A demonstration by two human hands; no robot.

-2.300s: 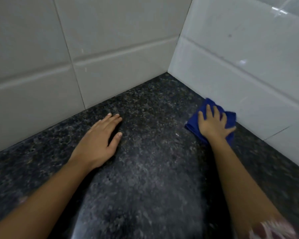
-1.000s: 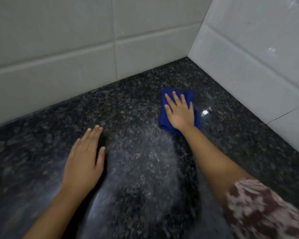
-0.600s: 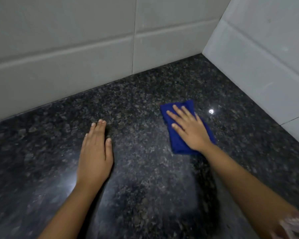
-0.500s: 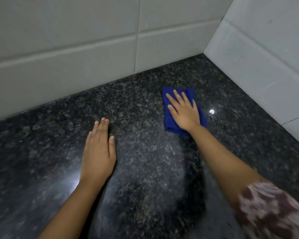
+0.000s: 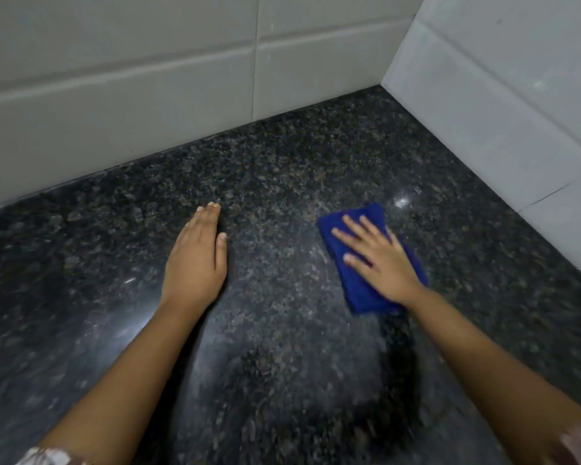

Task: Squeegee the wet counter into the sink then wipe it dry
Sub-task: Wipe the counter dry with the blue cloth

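A dark speckled granite counter (image 5: 282,169) fills the view, running into a tiled corner. A folded blue cloth (image 5: 356,290) lies flat on it right of centre. My right hand (image 5: 379,263) presses on the cloth with straight, spread fingers and covers most of it. My left hand (image 5: 197,260) rests flat on the bare stone to the left, fingers together and pointing toward the back wall. No sink and no squeegee are in view.
Pale tiled walls stand behind (image 5: 148,95) and to the right (image 5: 503,112) of the counter, meeting in a corner at the upper right. Light glints off the stone near the cloth (image 5: 401,201).
My right hand has slid the blue cloth away from the right wall to the middle, then back and forth there, now nearer to me. My left hand stays flat on the counter.
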